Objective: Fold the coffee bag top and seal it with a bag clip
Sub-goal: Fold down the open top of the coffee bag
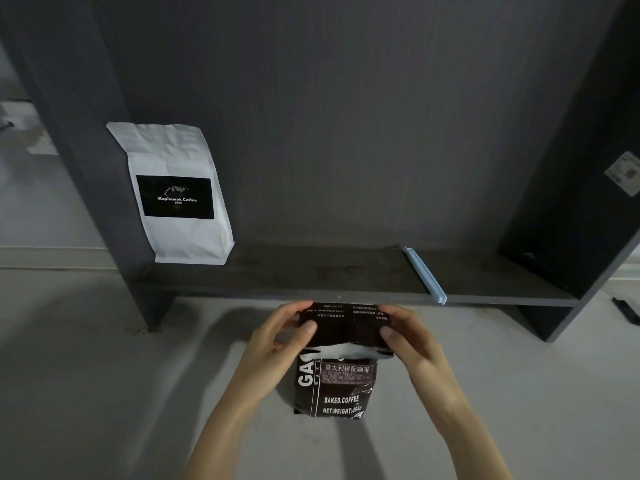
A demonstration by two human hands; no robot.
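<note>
A dark brown coffee bag (337,389) printed BAKED.COFFEE stands on the pale floor just in front of a low shelf. Its top flap is bent over toward me, and a strip of silver lining shows under the fold. My left hand (277,337) pinches the flap's left end, thumb on the near face. On the right end my right hand (408,337) holds the flap the same way. A long light-blue bag clip (425,276) lies on the shelf board, up and to the right of the bag, with neither hand on it.
The dark grey shelf unit (311,285) has a back panel and side walls. A white Kopiluwak Coffee bag (176,195) stands at its left end. On the floor at the far right edge lies a dark object (627,310).
</note>
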